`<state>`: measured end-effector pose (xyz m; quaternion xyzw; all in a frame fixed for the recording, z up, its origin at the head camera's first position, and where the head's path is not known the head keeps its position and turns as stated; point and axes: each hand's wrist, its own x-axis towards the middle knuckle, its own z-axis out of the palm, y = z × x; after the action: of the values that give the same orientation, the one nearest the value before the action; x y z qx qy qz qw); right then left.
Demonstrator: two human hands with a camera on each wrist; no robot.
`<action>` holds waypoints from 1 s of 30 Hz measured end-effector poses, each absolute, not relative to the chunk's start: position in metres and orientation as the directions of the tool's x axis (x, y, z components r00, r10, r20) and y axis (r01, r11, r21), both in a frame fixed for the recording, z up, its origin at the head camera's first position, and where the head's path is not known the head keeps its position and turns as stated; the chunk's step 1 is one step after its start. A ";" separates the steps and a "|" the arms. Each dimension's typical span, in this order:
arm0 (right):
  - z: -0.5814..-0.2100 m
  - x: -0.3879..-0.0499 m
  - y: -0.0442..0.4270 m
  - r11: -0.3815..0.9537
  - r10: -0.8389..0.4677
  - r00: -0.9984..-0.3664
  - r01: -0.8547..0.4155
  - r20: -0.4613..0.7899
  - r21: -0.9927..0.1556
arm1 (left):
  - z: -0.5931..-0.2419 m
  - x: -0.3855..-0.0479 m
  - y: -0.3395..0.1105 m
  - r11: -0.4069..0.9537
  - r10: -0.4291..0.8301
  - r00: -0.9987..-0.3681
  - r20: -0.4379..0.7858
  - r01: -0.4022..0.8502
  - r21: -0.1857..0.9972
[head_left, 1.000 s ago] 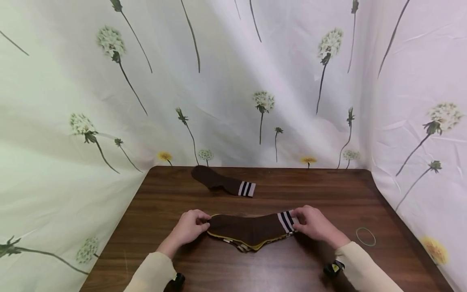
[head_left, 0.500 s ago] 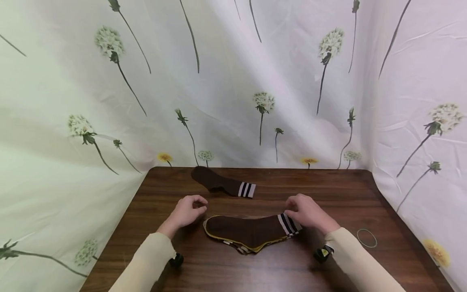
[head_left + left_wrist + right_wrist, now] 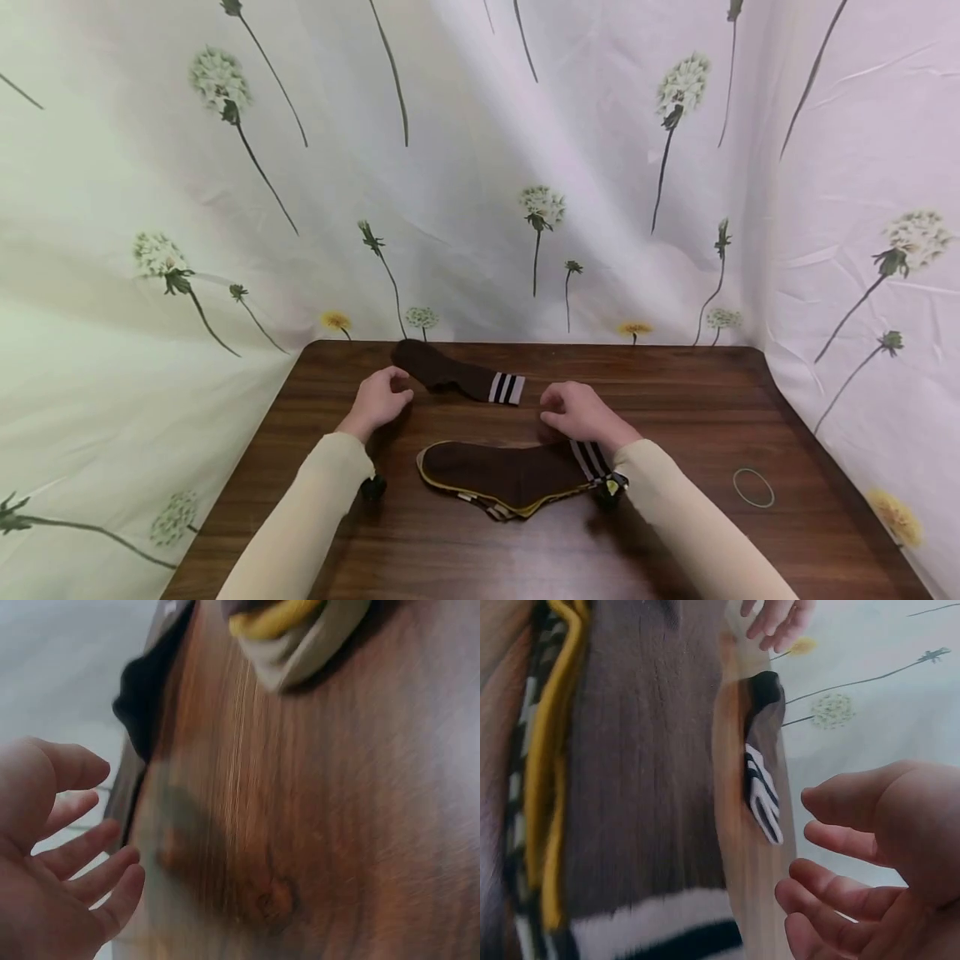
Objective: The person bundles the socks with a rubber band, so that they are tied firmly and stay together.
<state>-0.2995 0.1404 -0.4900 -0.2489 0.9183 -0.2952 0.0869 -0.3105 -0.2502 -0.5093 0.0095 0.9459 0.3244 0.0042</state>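
A dark brown sock with a white-and-black striped cuff lies flat near the table's back edge. Closer in, several socks lie in a flat stack; the top one is brown with a striped cuff, and yellow and patterned edges peek out beneath. My left hand hovers by the toe of the far sock, fingers loosely bent and holding nothing. To the right of that sock's cuff is my right hand, also holding nothing, its wrist above the stack's cuff end. In the right wrist view its fingers are relaxed and apart.
A thin greenish rubber band lies on the right side of the brown wooden table. White curtains printed with dandelions hang along the table's back and sides.
Both hands have let go of the sock stack's ends and moved forward to the far sock. My right hand has also shifted left. The socks lie nearly as before.
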 end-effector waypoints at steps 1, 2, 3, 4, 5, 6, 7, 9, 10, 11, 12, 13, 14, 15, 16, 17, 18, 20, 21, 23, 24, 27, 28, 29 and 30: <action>-0.491 -0.302 0.137 0.704 -0.510 -0.860 -0.408 -0.014 -0.582 | -0.510 -0.315 -0.253 0.795 0.017 -1.000 -0.003 0.011 0.606; -0.492 -0.305 0.133 0.704 -0.512 -0.859 -0.410 -0.014 -0.580 | -0.511 -0.318 -0.254 0.799 0.011 -1.000 -0.005 0.006 0.602; -0.493 -0.307 0.129 0.703 -0.513 -0.858 -0.412 -0.012 -0.580 | -0.512 -0.322 -0.257 0.803 0.006 -1.000 -0.006 0.002 0.595; -0.494 -0.309 0.125 0.702 -0.512 -0.859 -0.409 -0.015 -0.583 | -0.512 -0.325 -0.259 0.809 0.004 -1.000 -0.006 -0.001 0.587; -0.495 -0.311 0.121 0.701 -0.513 -0.858 -0.407 -0.016 -0.586 | -0.512 -0.328 -0.262 0.815 0.000 -1.000 -0.007 -0.004 0.580; -0.496 -0.313 0.117 0.699 -0.514 -0.857 -0.408 -0.016 -0.588 | -0.513 -0.331 -0.264 0.820 -0.004 -1.000 -0.007 -0.007 0.572; -0.498 -0.314 0.114 0.697 -0.512 -0.859 -0.404 -0.016 -0.592 | -0.513 -0.334 -0.266 0.823 -0.007 -1.000 -0.011 -0.012 0.567; -0.502 -0.317 0.107 0.696 -0.512 -0.859 -0.406 -0.012 -0.592 | -0.514 -0.339 -0.269 0.832 -0.009 -1.000 -0.020 -0.019 0.554; -0.503 -0.318 0.105 0.699 -0.507 -0.862 -0.403 -0.012 -0.591 | -0.515 -0.342 -0.270 0.836 -0.007 -1.000 -0.024 -0.020 0.549; -0.506 -0.319 0.102 0.702 -0.504 -0.864 -0.403 -0.010 -0.588 | -0.516 -0.344 -0.271 0.838 -0.007 -1.000 -0.029 -0.022 0.545; -0.507 -0.320 0.100 0.706 -0.501 -0.866 -0.404 -0.007 -0.582 | -0.517 -0.347 -0.271 0.839 -0.006 -0.999 -0.036 -0.025 0.543; -0.509 -0.321 0.098 0.709 -0.497 -0.868 -0.402 -0.006 -0.580 | -0.517 -0.349 -0.271 0.841 -0.006 -0.999 -0.043 -0.028 0.541; -0.511 -0.323 0.097 0.714 -0.493 -0.870 -0.399 -0.008 -0.575 | -0.518 -0.352 -0.271 0.842 -0.005 -0.999 -0.049 -0.031 0.538; -0.512 -0.324 0.095 0.718 -0.487 -0.873 -0.393 -0.011 -0.574 | -0.519 -0.355 -0.271 0.843 -0.007 -0.998 -0.055 -0.035 0.536; -0.512 -0.325 0.094 0.722 -0.481 -0.877 -0.385 -0.017 -0.576 | -0.520 -0.358 -0.270 0.846 -0.008 -0.998 -0.061 -0.039 0.531; -0.512 -0.326 0.092 0.726 -0.473 -0.881 -0.375 -0.022 -0.577 | -0.520 -0.361 -0.270 0.849 -0.009 -0.998 -0.067 -0.043 0.527; -0.512 -0.327 0.091 0.729 -0.468 -0.883 -0.367 -0.028 -0.578 | -0.520 -0.363 -0.269 0.850 -0.012 -0.997 -0.074 -0.049 0.524; -0.512 -0.329 0.089 0.734 -0.459 -0.888 -0.356 -0.035 -0.578 | -0.520 -0.367 -0.268 0.855 -0.024 -0.995 -0.093 -0.068 0.515; -0.512 -0.330 0.088 0.737 -0.456 -0.889 -0.352 -0.040 -0.578 | -0.520 -0.369 -0.266 0.854 -0.034 -0.994 -0.106 -0.084 0.513; -0.513 -0.332 0.087 0.743 -0.457 -0.888 -0.354 -0.045 -0.568 | -0.519 -0.371 -0.264 0.852 -0.047 -0.990 -0.136 -0.111 0.511; -0.514 -0.333 0.087 0.748 -0.460 -0.887 -0.359 -0.047 -0.559 | -0.518 -0.372 -0.263 0.852 -0.055 -0.987 -0.151 -0.125 0.508; -0.519 -0.334 0.086 0.759 -0.467 -0.882 -0.366 -0.059 -0.538 | -0.518 -0.374 -0.262 0.863 -0.054 -0.980 -0.193 -0.143 0.484; -0.521 -0.335 0.085 0.761 -0.469 -0.881 -0.370 -0.060 -0.533 | -0.519 -0.374 -0.261 0.868 -0.049 -0.978 -0.204 -0.143 0.476; -0.522 -0.335 0.085 0.763 -0.473 -0.879 -0.374 -0.059 -0.527 | -0.519 -0.375 -0.262 0.874 -0.044 -0.976 -0.214 -0.141 0.464; -0.523 -0.335 0.085 0.763 -0.475 -0.878 -0.375 -0.062 -0.526 | -0.519 -0.375 -0.261 0.881 -0.040 -0.974 -0.223 -0.140 0.453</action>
<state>-0.3350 0.0853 -0.5234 -0.2276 0.9340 -0.2582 0.0961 -0.3748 -0.2614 -0.5188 -0.0467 0.9640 0.2399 0.1043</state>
